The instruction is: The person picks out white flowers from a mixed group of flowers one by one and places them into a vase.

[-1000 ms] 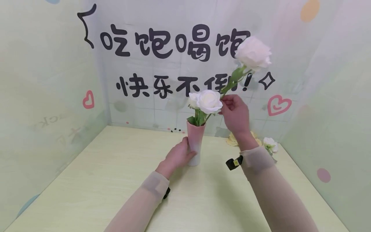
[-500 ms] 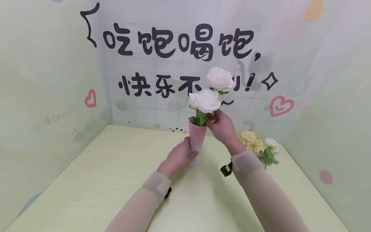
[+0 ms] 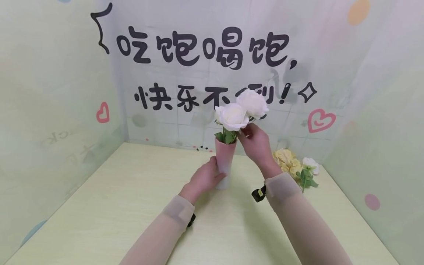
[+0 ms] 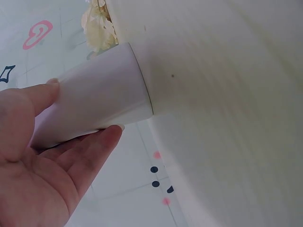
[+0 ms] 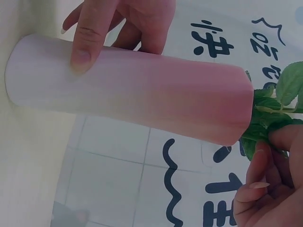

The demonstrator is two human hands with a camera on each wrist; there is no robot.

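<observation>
A tall vase [image 3: 226, 158], pink at the mouth and fading to white below, stands on the table. My left hand [image 3: 202, 177] holds it round the lower half, thumb on one side and fingers on the other. Two large white roses [image 3: 233, 117] and a smaller white bloom at their left rise above the mouth. The farther rose [image 3: 253, 104] leans right, over my right hand [image 3: 256, 142]. In the right wrist view, thumb and fingertips of that hand pinch its stem among green leaves [image 5: 277, 101] just outside the rim. The stems' lower ends are hidden inside the vase.
Yellow flowers [image 3: 287, 162] and another white flower [image 3: 310, 166] with green leaves lie on the pale wooden table [image 3: 109, 206], at its back right. A printed backdrop [image 3: 185, 125] with black characters stands behind, and side walls [image 3: 374, 154] close in both sides.
My right hand has come down and left to the vase's mouth, bringing the rose from high on the right into the vase. It sank slightly more lately. My left hand has kept its grip.
</observation>
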